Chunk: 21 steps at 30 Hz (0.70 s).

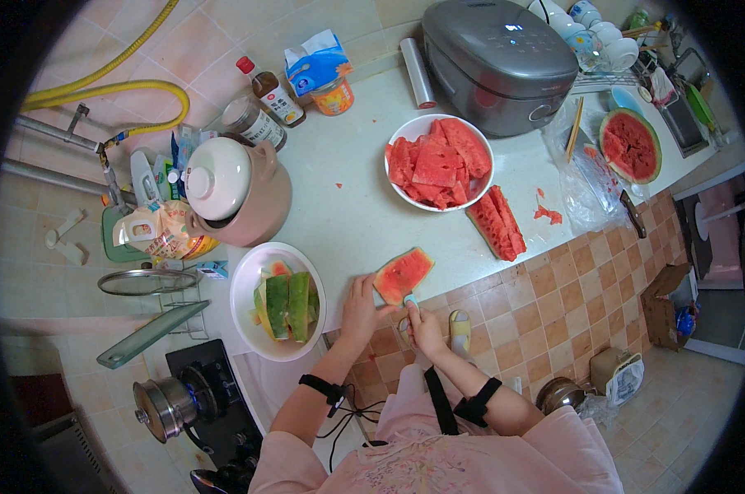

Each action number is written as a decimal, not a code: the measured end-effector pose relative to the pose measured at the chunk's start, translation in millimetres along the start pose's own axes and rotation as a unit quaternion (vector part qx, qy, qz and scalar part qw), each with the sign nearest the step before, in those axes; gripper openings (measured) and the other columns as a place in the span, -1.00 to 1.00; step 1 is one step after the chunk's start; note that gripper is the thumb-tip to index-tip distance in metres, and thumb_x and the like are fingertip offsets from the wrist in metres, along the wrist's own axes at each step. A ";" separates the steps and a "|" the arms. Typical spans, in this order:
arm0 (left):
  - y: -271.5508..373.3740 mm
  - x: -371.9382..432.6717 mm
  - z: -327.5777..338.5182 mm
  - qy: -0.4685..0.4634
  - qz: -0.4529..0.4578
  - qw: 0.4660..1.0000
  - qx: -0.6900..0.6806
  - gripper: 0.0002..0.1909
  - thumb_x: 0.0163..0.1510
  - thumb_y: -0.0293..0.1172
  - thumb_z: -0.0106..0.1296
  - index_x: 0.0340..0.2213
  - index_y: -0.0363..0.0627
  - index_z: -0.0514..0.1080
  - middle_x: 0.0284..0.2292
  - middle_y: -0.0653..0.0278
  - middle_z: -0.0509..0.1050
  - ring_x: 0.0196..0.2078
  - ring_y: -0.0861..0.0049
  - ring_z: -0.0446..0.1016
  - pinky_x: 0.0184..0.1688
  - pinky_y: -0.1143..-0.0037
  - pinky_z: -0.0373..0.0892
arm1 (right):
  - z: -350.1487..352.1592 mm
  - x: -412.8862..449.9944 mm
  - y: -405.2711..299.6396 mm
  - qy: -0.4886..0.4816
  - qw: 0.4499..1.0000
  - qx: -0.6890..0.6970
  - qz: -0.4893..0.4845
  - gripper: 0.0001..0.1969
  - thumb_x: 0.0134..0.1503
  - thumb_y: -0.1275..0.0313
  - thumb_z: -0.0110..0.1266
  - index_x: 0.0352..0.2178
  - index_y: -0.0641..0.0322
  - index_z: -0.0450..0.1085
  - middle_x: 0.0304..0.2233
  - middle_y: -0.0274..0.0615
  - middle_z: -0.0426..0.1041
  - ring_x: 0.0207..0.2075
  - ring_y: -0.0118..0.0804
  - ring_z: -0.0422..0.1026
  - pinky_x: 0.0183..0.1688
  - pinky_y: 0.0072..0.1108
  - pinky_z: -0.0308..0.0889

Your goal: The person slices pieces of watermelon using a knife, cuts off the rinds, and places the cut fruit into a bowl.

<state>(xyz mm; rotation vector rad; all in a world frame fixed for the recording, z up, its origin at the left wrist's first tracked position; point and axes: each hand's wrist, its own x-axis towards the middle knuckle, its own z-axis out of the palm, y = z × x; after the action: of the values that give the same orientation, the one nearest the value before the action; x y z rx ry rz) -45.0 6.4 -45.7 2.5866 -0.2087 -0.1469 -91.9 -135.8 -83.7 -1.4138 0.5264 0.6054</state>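
Observation:
A thin watermelon slice (403,275) with red flesh facing up lies by the counter's front edge. My left hand (360,309) grips its left end, fingers along the side and thumb at the near edge. In my right hand (426,330) is a small tool with a light-blue handle (411,300), perhaps a knife; its working end is hidden at the slice's near edge. Beyond, a white bowl (397,199) is heaped with red watermelon chunks (437,163). To its right rests a cut watermelon wedge (497,223). Green rinds (289,305) fill part of a white basin (245,321) at left.
A grey rice cooker (499,62) stands at the back. On the right, a watermelon half (630,145) sits near a large knife (633,213) whose handle overhangs the counter edge. Left are a lidded ceramic pot (242,191) and a steel saucepan (168,407) on the stove (221,370).

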 end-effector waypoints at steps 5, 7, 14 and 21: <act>-1.4 -2.8 4.0 0.002 -0.004 1.000 -0.002 -0.24 -0.35 -0.24 0.23 -0.12 -0.35 0.16 -0.15 0.05 0.21 -0.08 0.19 0.23 -0.08 0.41 0.23 | -3.5 -2.3 -8.9 0.019 0.985 -0.168 -0.021 -0.50 0.13 0.09 -0.28 -0.56 0.39 0.30 -0.76 -0.02 0.31 -0.71 -0.13 0.33 -0.60 -0.39 0.21; -1.9 -3.2 6.3 -0.001 -0.009 1.000 -0.013 -0.25 -0.33 -0.27 0.23 -0.11 -0.35 0.16 -0.14 0.04 0.20 -0.08 0.18 0.22 -0.06 0.40 0.22 | -4.9 -4.1 -12.1 0.029 0.980 -0.189 -0.048 -0.50 0.13 0.10 -0.29 -0.51 0.41 0.31 -0.71 0.08 0.32 -0.64 0.00 0.34 -0.53 -0.32 0.22; 1.2 -4.8 7.0 0.008 -0.008 1.000 -0.013 -0.25 -0.33 -0.30 0.22 -0.11 -0.36 0.15 -0.13 0.02 0.19 -0.05 0.16 0.19 -0.04 0.40 0.20 | -13.5 -10.2 -27.0 0.089 0.940 -0.289 -0.157 -0.53 0.12 0.13 -0.28 -0.51 0.43 0.30 -0.65 0.18 0.33 -0.49 0.12 0.36 -0.44 -0.27 0.23; 1.5 -4.3 6.3 0.006 -0.016 1.000 -0.008 -0.23 -0.34 -0.30 0.23 -0.09 -0.34 0.13 -0.12 0.03 0.18 -0.04 0.17 0.18 -0.03 0.40 0.20 | -14.0 -8.2 -26.2 0.083 0.898 -0.400 -0.160 -0.58 0.13 0.20 -0.29 -0.53 0.42 0.27 -0.62 0.21 0.34 -0.54 0.14 0.36 -0.50 -0.23 0.25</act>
<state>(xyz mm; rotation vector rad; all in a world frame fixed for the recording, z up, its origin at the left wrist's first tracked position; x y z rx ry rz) -50.3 2.6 -50.0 2.5746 -0.1616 -0.1451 -80.2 -151.9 -60.2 -2.2955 0.1492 0.4443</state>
